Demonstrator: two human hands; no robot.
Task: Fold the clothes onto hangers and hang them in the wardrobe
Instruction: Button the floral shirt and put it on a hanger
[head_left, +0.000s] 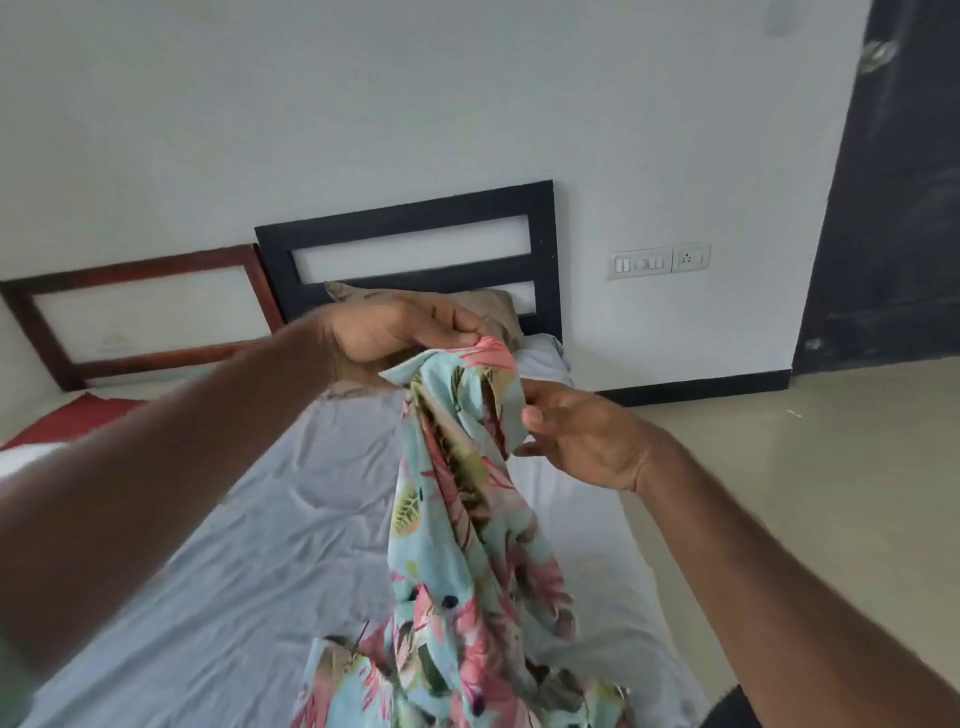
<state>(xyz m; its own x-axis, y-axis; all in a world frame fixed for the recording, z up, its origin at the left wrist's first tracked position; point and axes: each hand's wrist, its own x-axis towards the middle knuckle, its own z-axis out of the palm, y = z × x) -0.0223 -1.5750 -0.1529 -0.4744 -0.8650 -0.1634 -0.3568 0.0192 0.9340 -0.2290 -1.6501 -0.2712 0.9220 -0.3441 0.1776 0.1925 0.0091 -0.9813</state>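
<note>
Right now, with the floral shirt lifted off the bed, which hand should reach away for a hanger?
Probably the right hand. The left hand pinches the top of the floral shirt and carries its hanging weight; the right only pinches a loose fold lower down, so letting go there should not drop it. No hanger is in view.

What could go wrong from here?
The left hand only pinches the top of the floral shirt, so it may slip onto the bed. The right hand grips one bunched edge; pulling could twist the shirt further. No hanger is in view, so hanging may stall.
</note>
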